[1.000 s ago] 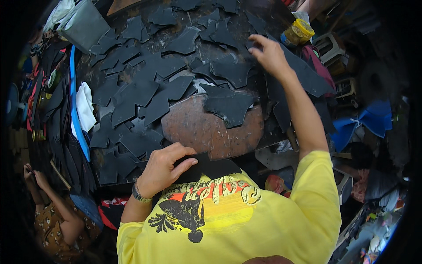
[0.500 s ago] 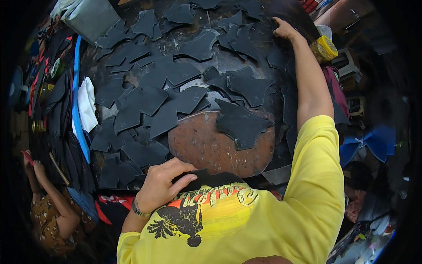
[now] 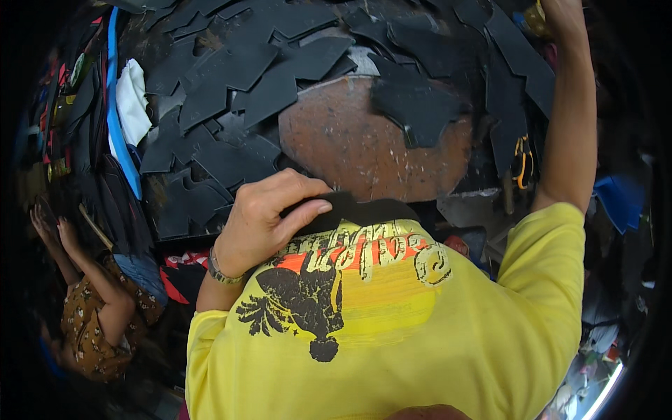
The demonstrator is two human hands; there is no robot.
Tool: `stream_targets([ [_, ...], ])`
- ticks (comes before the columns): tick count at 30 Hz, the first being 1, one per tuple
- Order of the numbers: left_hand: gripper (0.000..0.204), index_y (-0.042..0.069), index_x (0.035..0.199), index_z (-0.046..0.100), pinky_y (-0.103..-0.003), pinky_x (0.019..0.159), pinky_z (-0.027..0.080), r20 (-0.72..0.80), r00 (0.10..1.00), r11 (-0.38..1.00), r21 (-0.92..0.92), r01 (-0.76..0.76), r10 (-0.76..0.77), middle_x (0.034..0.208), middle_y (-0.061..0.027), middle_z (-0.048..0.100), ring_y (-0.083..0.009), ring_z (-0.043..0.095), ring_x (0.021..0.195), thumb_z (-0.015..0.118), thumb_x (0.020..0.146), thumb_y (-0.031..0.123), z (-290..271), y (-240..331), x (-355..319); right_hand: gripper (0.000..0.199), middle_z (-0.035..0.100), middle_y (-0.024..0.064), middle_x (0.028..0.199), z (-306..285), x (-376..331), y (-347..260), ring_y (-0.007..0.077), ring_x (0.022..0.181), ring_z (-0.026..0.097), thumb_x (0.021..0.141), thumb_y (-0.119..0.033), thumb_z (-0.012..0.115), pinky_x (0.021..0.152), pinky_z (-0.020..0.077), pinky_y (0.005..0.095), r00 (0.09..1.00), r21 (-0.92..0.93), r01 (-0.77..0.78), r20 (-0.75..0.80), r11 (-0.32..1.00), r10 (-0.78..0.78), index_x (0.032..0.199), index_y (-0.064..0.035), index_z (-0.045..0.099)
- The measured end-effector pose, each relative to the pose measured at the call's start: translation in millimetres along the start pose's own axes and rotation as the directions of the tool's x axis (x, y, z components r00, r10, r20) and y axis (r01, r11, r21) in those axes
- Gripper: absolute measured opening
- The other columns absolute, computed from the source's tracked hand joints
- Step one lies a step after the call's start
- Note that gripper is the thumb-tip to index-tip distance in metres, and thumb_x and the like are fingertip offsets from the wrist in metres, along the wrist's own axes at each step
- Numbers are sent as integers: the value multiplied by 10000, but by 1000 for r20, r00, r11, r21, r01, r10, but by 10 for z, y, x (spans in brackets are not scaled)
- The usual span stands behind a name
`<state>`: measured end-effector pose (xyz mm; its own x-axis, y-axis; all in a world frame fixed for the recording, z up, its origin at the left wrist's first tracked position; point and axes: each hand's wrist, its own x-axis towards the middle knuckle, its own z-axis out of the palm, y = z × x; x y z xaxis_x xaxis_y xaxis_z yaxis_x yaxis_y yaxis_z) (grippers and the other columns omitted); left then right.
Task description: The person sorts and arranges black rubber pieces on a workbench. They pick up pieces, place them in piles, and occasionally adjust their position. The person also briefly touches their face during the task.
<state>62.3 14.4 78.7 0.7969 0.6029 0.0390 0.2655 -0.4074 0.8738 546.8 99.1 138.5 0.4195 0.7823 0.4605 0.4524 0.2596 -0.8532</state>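
My left hand [image 3: 269, 217] is closed, thumb and fingers pinching the edge of a black cut sheet piece [image 3: 371, 211] against the front of my yellow shirt, at the near edge of the table. The piece lies mostly edge-on, so its full outline is hidden. My right arm stretches to the far right, where the back of my right hand [image 3: 562, 8] meets the top of the picture; its fingers cannot be seen. Ahead of my left hand is a worn brown oval board [image 3: 336, 140], with a few black cut pieces [image 3: 413, 105] stacked on it.
Many more black cut pieces [image 3: 238, 70] overlap across the dark table. Orange-handled cutters [image 3: 522, 162] lie at its right side. A blue strip [image 3: 114, 105] and white cloth [image 3: 131, 103] border the left. Beyond, another person's hands [image 3: 56, 227] are raised.
The view has shifted, bringing my shirt and the board higher in the picture. My right hand has moved right, toward the yellow-lidded jar, and its fingers have left the picture. My left hand keeps its pinch.
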Motion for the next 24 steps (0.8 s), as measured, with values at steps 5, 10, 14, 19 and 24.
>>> stream_targets([
  [5, 159, 5, 998, 736, -298, 657, 547, -6, 999, 999, -12, -43, 43, 876, -107, 721, -223, 704, 736, 770, 871, 95, 44, 18, -105, 242, 638, -42, 765, 278, -1938, -573, 38, 643, 601, 892, -207, 750, 559, 467, 223, 897, -179, -285, 296, 942, 328, 1101, -100, 691],
  [10, 179, 4, 1023, 727, -306, 671, 549, 6, 998, 998, 3, -70, 70, 902, -116, 721, -239, 712, 757, 762, 884, 111, 67, -8, -203, 221, 625, -10, 804, 696, -2886, -623, 50, 646, 623, 945, -62, 693, 547, 512, 197, 637, 195, -770, 288, 607, 716, 1141, -65, 591],
  [14, 196, -1, 1038, 722, -318, 686, 550, 15, 995, 995, 28, -100, 99, 911, -127, 718, -252, 713, 770, 757, 891, 125, 129, -9, -234, 203, 660, 23, 904, 705, -2849, -489, 60, 770, 646, 939, -43, 696, 595, 539, 210, 759, 254, -649, 140, 717, 636, 1113, -34, 593],
  [19, 212, -14, 1040, 722, -303, 679, 533, -50, 997, 998, 15, -55, 56, 894, -124, 712, -230, 699, 752, 764, 892, 132, 180, -10, -294, 199, 671, 27, 945, 785, -2818, -434, 63, 806, 632, 926, -27, 708, 681, 521, 198, 864, 226, -504, 126, 834, 488, 1103, -9, 619],
  [24, 222, -28, 1038, 723, -294, 672, 520, -72, 997, 1000, -13, 15, -15, 893, -114, 716, -200, 688, 747, 764, 896, 137, 189, -45, -337, 264, 676, 39, 950, 860, -2925, -458, 56, 754, 618, 891, -40, 744, 677, 518, 210, 914, 77, -403, 91, 912, 396, 1126, -2, 630],
])
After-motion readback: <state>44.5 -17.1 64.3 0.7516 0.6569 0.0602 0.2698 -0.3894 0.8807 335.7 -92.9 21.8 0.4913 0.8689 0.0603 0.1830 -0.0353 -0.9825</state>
